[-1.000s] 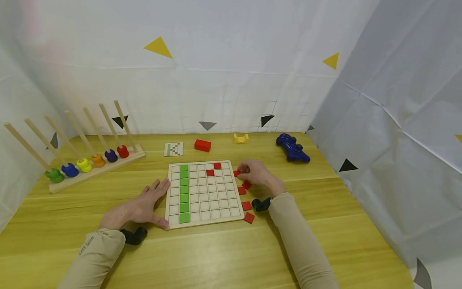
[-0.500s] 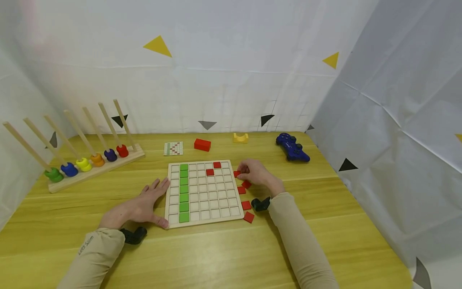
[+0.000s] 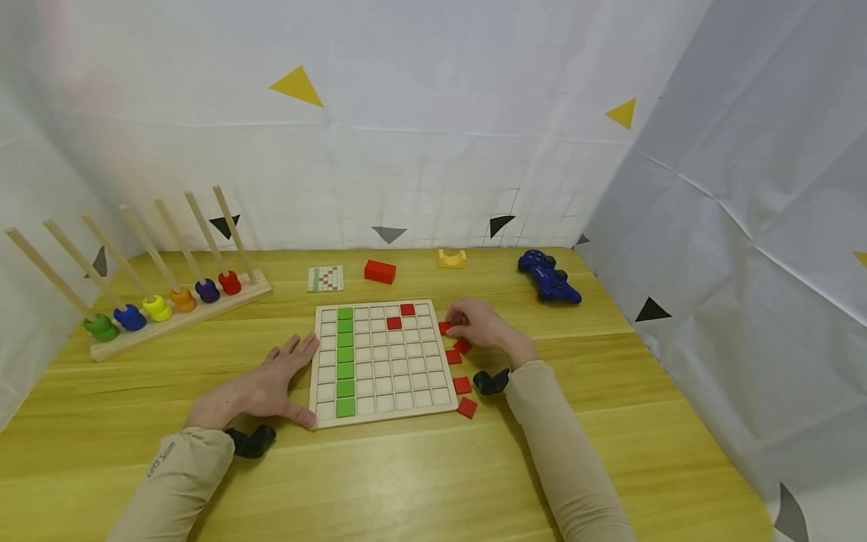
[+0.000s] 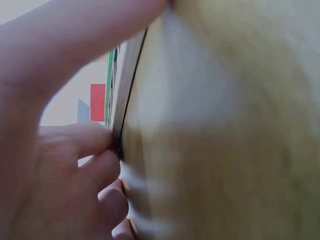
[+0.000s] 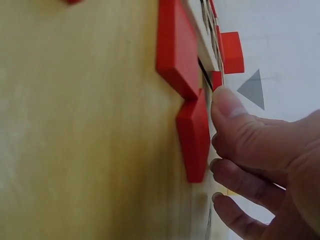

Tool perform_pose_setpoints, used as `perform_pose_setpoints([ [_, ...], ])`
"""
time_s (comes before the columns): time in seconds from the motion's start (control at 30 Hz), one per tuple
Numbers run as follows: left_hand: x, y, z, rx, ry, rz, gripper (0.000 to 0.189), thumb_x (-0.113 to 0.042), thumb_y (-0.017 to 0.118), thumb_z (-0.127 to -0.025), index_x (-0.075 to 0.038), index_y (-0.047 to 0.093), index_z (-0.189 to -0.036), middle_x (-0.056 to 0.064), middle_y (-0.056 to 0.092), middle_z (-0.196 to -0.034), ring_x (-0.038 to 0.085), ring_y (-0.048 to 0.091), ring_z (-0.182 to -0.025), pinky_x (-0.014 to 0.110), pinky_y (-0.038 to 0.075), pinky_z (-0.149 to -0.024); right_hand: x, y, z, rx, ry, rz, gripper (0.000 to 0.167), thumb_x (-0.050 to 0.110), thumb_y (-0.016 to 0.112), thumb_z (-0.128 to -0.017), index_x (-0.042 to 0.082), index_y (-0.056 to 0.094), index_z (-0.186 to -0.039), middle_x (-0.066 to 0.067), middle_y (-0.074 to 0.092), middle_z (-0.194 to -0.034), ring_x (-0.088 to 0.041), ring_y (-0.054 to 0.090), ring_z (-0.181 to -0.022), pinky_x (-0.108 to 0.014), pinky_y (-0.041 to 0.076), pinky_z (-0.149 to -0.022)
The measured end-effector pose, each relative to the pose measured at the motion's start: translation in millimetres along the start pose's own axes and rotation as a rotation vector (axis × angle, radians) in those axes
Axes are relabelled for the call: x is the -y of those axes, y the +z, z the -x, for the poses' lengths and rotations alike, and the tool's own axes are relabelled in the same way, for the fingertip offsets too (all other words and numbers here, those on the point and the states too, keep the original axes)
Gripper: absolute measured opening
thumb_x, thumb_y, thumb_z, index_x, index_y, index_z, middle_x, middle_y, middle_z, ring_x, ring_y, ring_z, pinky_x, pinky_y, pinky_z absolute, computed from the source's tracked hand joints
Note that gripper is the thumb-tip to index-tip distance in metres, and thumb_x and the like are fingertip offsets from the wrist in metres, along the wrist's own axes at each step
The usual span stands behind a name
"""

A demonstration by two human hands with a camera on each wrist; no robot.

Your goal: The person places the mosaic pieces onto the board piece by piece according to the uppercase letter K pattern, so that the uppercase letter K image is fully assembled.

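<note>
Table point(image 3: 379, 482) beneath board point(image 3: 384, 368), tiles point(image 3: 466, 407), controller point(image 3: 550, 278)

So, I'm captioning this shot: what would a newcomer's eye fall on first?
Likely the wooden grid board in the middle, its second column from the left filled with green tiles. The left hand rests at the board's left edge; the right hand pinches a red tile by the right edge. Next, perhaps, the wooden peg stacker with colored rings at far left and the blue game controller at back right.
</note>
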State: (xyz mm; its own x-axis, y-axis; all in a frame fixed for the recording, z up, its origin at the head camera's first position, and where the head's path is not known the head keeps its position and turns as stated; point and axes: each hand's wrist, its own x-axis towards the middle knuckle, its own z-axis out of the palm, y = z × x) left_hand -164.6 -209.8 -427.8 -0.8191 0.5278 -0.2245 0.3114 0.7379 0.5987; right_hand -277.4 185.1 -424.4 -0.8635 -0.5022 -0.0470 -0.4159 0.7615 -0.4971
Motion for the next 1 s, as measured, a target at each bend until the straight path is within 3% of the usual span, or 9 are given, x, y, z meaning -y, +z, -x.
perform_pose_setpoints([
  [0.23, -0.4, -0.2, -1.2, 0.000, 0.005, -0.001, 0.134, -0.054, 0.087, -0.067, 0.003, 0.007, -0.159, 0.024, 0.002, -0.166, 0.048, -0.006, -0.151, 0.066, -0.001, -0.119, 3, -5, 2.7, 0.000, 0.031, -0.033, 0.013, 0.018, 0.069, -0.096, 0.008, 0.066, -0.104, -0.005, 0.066, -0.099, -0.020, 0.059, -0.090, -0.038, 0.052, -0.084],
  [0.37, -1.4, -0.4, -0.4, 0.004, -0.003, 0.000, 0.135, -0.055, 0.087, -0.067, 0.003, 0.006, -0.159, 0.024, 0.001, -0.166, 0.048, -0.007, -0.151, 0.066, -0.002, -0.119, 12, -7, 1.8, -0.023, -0.021, 0.004, 0.016, 0.018, 0.067, -0.097, 0.007, 0.066, -0.108, -0.006, 0.066, -0.101, -0.021, 0.059, -0.092, -0.038, 0.052, -0.086],
  [0.7, -3.0, -1.6, 2.1, 0.003, -0.001, -0.004, 0.134, -0.054, 0.087, -0.068, 0.003, 0.006, -0.159, 0.024, 0.001, -0.166, 0.048, -0.006, -0.151, 0.066, -0.001, -0.119, 67, -15, -12.8, 0.000, -0.121, 0.069, 0.021, 0.024, 0.067, -0.097, 0.008, 0.065, -0.111, -0.002, 0.064, -0.100, -0.018, 0.057, -0.091, -0.032, 0.051, -0.083],
  [0.83, -2.2, -2.5, 2.6, 0.004, -0.001, -0.004, 0.134, -0.053, 0.087, -0.068, 0.003, 0.006, -0.159, 0.024, 0.001, -0.166, 0.048, -0.006, -0.151, 0.066, -0.001, -0.119, 90, -8, -23.9, 0.025, -0.135, 0.093, 0.019, 0.023, 0.068, -0.096, 0.011, 0.065, -0.110, 0.000, 0.064, -0.100, -0.017, 0.057, -0.091, -0.030, 0.050, -0.082],
  [1.0, -1.8, -2.1, 2.1, 0.001, -0.002, -0.005, 0.133, -0.053, 0.087, -0.069, 0.003, 0.006, -0.159, 0.025, 0.000, -0.166, 0.048, -0.006, -0.151, 0.066, -0.001, -0.119, 99, 12, -36.5, 0.047, -0.156, 0.104, 0.017, 0.023, 0.071, -0.095, 0.011, 0.066, -0.106, 0.000, 0.064, -0.099, -0.016, 0.058, -0.091, -0.030, 0.050, -0.084],
])
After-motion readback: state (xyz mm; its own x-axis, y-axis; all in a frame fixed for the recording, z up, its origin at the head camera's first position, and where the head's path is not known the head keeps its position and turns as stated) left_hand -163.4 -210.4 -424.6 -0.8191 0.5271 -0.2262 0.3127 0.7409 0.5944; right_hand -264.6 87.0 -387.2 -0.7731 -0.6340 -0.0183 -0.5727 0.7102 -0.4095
